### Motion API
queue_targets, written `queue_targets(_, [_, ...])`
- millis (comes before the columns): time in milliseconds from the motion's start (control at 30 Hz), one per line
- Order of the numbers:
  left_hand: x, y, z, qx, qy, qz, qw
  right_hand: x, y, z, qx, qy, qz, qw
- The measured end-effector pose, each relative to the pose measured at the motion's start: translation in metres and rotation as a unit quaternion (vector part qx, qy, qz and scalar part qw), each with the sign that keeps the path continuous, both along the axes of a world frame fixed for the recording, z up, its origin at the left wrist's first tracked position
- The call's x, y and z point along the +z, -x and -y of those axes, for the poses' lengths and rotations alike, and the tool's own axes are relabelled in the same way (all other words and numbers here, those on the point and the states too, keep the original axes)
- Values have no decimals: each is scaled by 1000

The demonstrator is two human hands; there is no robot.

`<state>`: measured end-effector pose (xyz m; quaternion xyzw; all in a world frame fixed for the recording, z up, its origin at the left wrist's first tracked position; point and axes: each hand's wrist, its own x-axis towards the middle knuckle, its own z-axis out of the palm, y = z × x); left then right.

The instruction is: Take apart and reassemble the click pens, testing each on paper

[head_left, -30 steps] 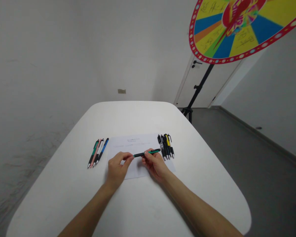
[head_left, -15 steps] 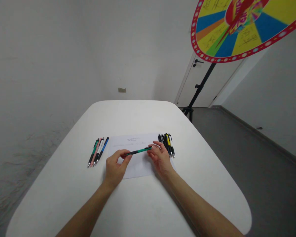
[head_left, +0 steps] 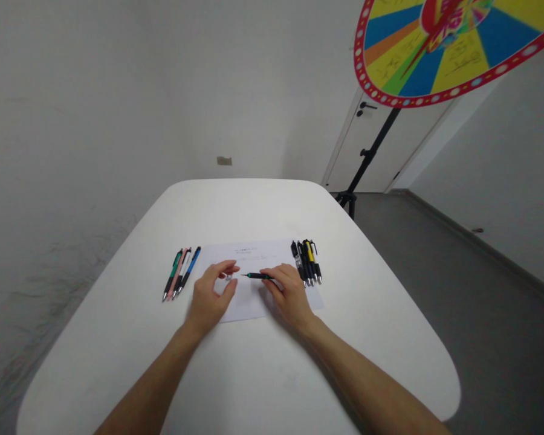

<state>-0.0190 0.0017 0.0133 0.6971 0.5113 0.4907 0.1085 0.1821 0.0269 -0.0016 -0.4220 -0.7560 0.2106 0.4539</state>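
My right hand pinches the back end of a green and black pen, which lies level just above a white sheet of paper, tip pointing left. My left hand is curled beside the tip, with a small grey piece between its thumb and forefinger. The piece sits a little apart from the pen's thin tip. Both hands hover over the sheet on the white table.
Several pens in green, pink and blue lie in a row left of the sheet. Several black and yellow pens lie at its right edge. A colourful prize wheel on a black stand is behind the table's right side.
The pen was held between both hands. Now only my right hand has it, gripped farther along, and my left hand has come away with a small grey piece.
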Motion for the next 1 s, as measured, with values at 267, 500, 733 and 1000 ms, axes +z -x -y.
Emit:
queue_targets(267, [-11,25,-11,41,-10,-244,969,-7,-2,-4,-16,23,-23,999])
queue_targets(500, [-19,25,-15,39,-3,-306,951,-6,-1,-3,-20,29,-52,998])
queue_targets(733, [-16,19,-19,31,4,-312,950,-4,-2,-2,-22,28,-37,999])
queue_targets(1000, [-17,8,-23,19,-24,-350,936,-7,-4,-4,-24,-3,-1,1000])
